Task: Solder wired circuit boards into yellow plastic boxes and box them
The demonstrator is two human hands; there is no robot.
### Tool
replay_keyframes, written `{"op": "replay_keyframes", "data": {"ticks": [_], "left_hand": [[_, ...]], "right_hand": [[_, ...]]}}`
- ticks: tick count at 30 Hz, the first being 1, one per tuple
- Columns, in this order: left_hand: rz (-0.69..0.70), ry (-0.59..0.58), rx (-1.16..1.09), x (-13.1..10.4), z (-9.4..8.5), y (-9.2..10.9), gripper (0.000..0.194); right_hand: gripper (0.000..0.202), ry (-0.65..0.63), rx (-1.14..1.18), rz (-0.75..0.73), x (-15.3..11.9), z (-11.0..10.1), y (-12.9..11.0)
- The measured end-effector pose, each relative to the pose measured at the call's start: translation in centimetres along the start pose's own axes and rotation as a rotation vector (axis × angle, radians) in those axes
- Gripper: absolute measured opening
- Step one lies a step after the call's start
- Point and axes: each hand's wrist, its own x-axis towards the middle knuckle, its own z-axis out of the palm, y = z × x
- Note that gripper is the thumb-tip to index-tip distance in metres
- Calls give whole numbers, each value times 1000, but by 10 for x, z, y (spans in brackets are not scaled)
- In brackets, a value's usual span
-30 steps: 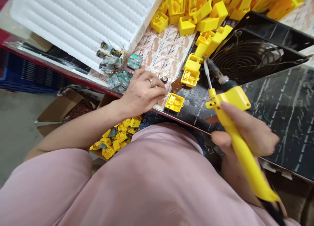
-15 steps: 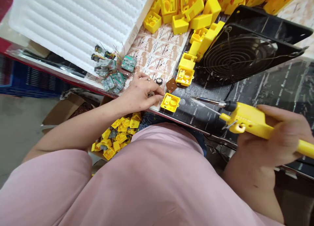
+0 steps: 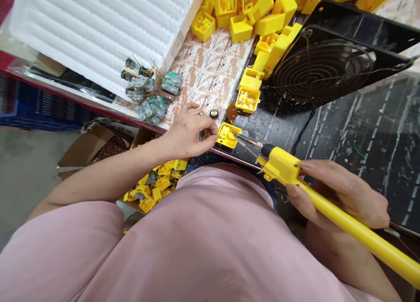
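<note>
A small open yellow housing (image 3: 228, 135) lies near the table's front edge. My left hand (image 3: 188, 133) is closed at its left side, thumb and forefinger pinched together against the housing's edge. My right hand (image 3: 341, 194) is wrapped round a yellow soldering tool (image 3: 284, 165), whose metal tip reaches over the inside of the housing. Whether the tip touches anything in there is too small to tell. Just behind the housing are a small round black part (image 3: 214, 114) and a brown square piece (image 3: 231, 113). Another yellow housing (image 3: 247, 99) stands behind them.
A black fan (image 3: 315, 74) stands at the right rear, beside a row of yellow housings. Green circuit boards (image 3: 152, 107) lie left of my left hand, by a white foam tray (image 3: 108, 30). Below the edge, a box holds yellow parts (image 3: 160, 184).
My right hand has moved left with the soldering tool, and the tip has come from the right of the small housing to over it. My left hand has stayed nearly in place.
</note>
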Motion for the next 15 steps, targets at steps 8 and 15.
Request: {"op": "replay_keyframes", "data": {"ticks": [8,15], "left_hand": [[103,76,70,1,5,-2,25],[206,104,175,1,6,-4,26]], "right_hand": [[19,-81,6,-126,7,4,-7],[27,-165,-20,-157,16,5,-14]]}}
